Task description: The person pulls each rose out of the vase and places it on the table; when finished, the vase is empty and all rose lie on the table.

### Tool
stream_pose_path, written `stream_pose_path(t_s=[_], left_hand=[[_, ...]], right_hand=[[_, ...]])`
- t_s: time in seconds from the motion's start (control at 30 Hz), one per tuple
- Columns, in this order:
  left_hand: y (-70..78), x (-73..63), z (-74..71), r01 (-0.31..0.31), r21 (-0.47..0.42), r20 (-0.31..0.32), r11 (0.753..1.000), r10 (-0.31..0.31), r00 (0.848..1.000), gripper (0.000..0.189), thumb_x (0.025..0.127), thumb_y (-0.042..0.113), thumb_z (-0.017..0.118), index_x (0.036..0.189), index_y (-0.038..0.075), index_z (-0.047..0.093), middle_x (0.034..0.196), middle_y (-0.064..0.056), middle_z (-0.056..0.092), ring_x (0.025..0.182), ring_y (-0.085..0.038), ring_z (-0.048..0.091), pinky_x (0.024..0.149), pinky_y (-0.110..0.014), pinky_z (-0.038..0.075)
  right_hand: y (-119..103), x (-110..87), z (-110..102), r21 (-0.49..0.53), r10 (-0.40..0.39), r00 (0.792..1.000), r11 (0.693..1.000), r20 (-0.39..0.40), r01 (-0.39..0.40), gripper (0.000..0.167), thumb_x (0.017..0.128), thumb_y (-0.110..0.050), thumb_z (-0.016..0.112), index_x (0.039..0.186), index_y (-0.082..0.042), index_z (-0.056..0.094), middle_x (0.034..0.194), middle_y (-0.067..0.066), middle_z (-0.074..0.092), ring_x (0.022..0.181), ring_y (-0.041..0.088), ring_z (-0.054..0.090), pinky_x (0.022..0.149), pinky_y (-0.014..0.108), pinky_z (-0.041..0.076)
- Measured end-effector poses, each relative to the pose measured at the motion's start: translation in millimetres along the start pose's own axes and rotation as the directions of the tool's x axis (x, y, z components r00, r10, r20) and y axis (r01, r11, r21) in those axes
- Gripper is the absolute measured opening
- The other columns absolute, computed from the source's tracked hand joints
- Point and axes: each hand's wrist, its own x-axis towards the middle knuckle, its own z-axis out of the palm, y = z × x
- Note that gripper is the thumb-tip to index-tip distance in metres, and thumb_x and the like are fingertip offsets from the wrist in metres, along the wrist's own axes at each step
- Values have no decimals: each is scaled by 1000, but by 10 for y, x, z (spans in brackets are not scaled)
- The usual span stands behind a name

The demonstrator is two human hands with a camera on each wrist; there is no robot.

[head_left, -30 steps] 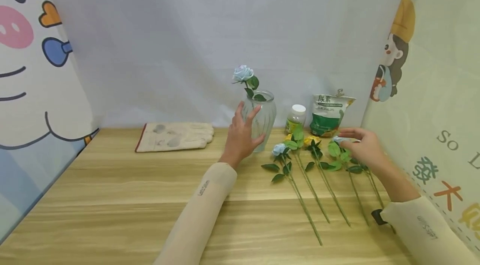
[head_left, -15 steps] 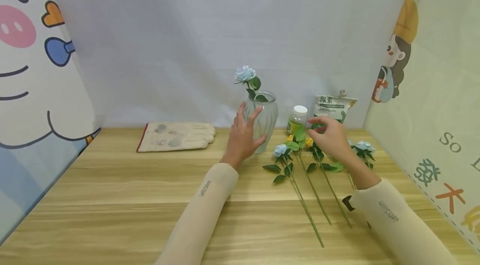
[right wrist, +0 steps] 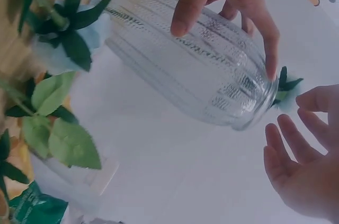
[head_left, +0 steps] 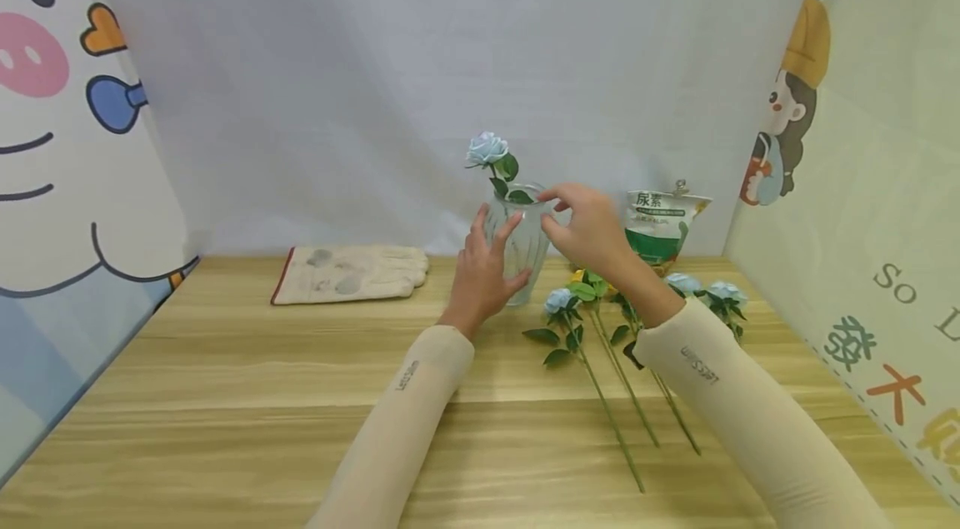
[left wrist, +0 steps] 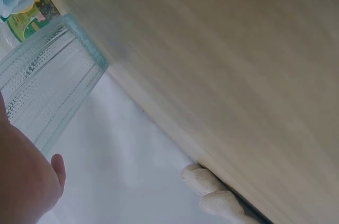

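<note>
A ribbed clear glass vase (head_left: 534,246) stands upright near the back of the table, with one light-blue artificial rose (head_left: 487,149) and its dark green leaves in its mouth. My left hand (head_left: 483,272) grips the vase from the left, thumb and fingers spread round its side. My right hand (head_left: 590,222) is at the right of the vase's rim, its fingers loosely bent. In the right wrist view nothing shows between the fingers of the right hand (right wrist: 307,155). There, the left thumb (right wrist: 183,20) lies against the glass.
Several artificial roses lie to the right, including a blue rose (head_left: 558,301) with its long stem towards me. Behind them stands a green and white pouch (head_left: 660,225) with a clip. Work gloves (head_left: 352,272) lie at the back left. A white curtain (head_left: 337,96) closes the back.
My right hand has left a blue rose at the far right and moved left, past the jar, to the vase's rim. My left hand has stayed on the vase.
</note>
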Motion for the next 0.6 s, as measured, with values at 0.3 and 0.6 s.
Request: stream_pose_path(t_s=[0.3, 0.6], left_hand=[[-19, -5, 10, -11, 13, -16, 1000, 11, 1000, 92, 83, 38, 80, 151, 32, 17, 158, -27, 16, 125, -47, 47, 84, -58, 51], [-10, 5, 14, -11, 29, -7, 1000, 11, 1000, 92, 84, 39, 79, 152, 32, 18, 159, -26, 14, 126, -46, 46, 87, -58, 50]], right_hand=[[-120, 301, 178, 58, 13, 996, 998, 90, -19, 27, 93, -8, 63, 118, 2, 67, 120, 17, 66, 105, 36, 63, 86, 47, 52], [-47, 482, 224, 103, 40, 987, 993, 153, -57, 30, 95, -10, 61, 123, -1, 66, 126, 16, 64, 106, 33, 64, 78, 45, 55]])
